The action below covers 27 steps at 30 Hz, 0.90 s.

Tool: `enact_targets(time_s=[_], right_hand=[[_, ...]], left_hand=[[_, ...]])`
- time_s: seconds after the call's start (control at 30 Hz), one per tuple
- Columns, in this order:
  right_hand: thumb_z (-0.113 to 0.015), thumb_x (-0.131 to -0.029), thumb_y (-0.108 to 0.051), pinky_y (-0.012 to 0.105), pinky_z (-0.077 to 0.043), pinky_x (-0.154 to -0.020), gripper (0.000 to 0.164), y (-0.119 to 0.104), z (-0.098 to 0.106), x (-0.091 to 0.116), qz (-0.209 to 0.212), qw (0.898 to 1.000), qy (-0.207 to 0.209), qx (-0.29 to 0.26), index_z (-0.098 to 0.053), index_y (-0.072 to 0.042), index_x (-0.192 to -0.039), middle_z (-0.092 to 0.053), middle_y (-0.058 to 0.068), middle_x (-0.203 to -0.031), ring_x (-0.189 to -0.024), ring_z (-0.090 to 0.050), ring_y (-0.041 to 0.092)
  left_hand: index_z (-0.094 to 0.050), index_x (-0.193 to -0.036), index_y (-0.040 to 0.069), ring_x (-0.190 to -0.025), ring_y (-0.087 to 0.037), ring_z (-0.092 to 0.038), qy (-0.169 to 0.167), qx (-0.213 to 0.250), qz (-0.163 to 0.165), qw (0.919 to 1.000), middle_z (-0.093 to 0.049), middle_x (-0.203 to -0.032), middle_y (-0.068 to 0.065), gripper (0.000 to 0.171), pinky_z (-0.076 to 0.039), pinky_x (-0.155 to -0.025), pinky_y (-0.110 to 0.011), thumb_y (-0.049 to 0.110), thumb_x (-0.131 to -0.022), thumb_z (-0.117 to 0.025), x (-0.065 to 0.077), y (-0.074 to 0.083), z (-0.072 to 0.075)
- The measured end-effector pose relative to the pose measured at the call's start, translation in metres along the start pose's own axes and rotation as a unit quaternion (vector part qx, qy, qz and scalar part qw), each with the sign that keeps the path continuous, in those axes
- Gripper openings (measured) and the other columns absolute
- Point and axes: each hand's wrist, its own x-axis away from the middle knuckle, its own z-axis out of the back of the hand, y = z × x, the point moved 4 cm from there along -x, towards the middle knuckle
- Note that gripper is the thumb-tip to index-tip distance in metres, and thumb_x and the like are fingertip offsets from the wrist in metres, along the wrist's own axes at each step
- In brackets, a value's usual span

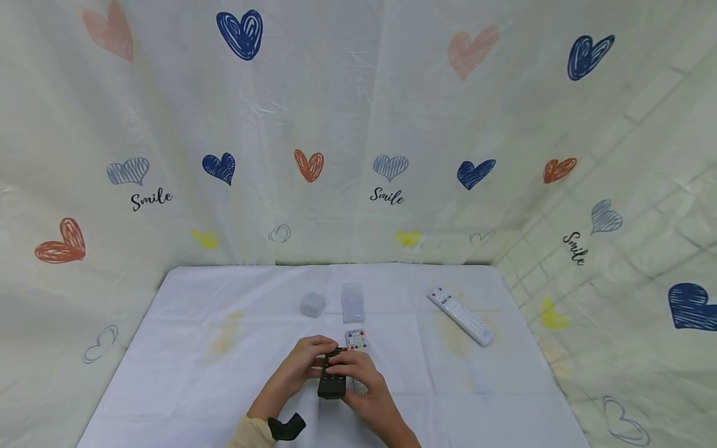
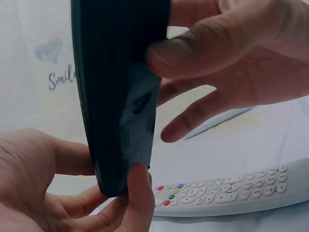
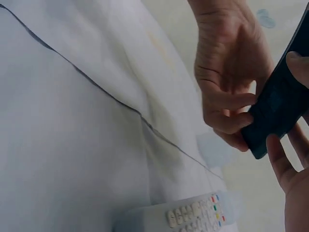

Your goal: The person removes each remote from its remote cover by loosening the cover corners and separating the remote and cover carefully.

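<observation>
Both hands hold a black remote control [image 1: 332,389], its buttoned face upward in the head view. My left hand [image 1: 301,362] pinches its far end between thumb and fingers. From the right side, my right hand [image 1: 366,381] grips it, fingers over the buttons. The left wrist view shows the underside of the black remote [image 2: 118,96], with a small oval mark on it and the right thumb [image 2: 176,53] pressed against it. Beneath the hands lies a white remote [image 1: 356,339] with coloured buttons, partly hidden by the right hand.
A second white remote [image 1: 460,316] lies slantwise at the right of the white-covered table [image 1: 185,373]. Behind the hands are a small translucent, cup-like piece [image 1: 312,304] and a longer translucent piece [image 1: 353,303]. A patterned curtain [image 1: 347,124] hangs behind the table.
</observation>
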Motion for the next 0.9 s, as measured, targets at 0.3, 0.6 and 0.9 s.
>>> enact_targets(time_s=[0.3, 0.6, 0.9], right_hand=[[-0.075, -0.085, -0.009, 0.031, -0.034, -0.114, 0.044, 0.006, -0.011, 0.01, -0.08, 0.996, -0.011, 0.03, -0.066, -0.03, -0.122, -0.053, 0.003, -0.142, -0.136, -0.041, 0.023], [-0.052, -0.095, 0.006, 0.032, -0.056, -0.092, 0.041, 0.019, -0.019, 0.016, -0.222, 0.963, -0.008, -0.152, -0.058, -0.014, -0.13, -0.045, 0.012, -0.147, -0.123, -0.057, 0.023], [-0.054, -0.101, -0.025, 0.025, -0.056, -0.082, 0.044, 0.031, -0.033, 0.019, -0.385, 0.892, 0.02, -0.234, -0.044, -0.01, -0.141, -0.049, 0.017, -0.144, -0.109, -0.063, 0.017]], left_hand=[[-0.057, -0.127, -0.003, -0.087, -0.016, -0.07, 0.045, 0.01, -0.045, 0.9979, -0.069, -0.107, -0.006, 0.048, -0.06, -0.075, -0.036, 0.032, -0.096, -0.063, 0.0, 0.004, 0.012], [-0.064, -0.119, 0.003, -0.081, -0.014, -0.068, 0.135, -0.037, -0.104, 0.9847, -0.072, -0.107, -0.009, 0.037, -0.058, -0.07, -0.037, 0.03, -0.093, -0.067, 0.005, 0.018, 0.029], [-0.068, -0.112, 0.014, -0.088, -0.016, -0.065, 0.156, -0.061, -0.122, 0.9782, -0.069, -0.114, -0.009, 0.026, -0.057, -0.068, -0.034, 0.03, -0.092, -0.069, 0.007, 0.019, 0.03]])
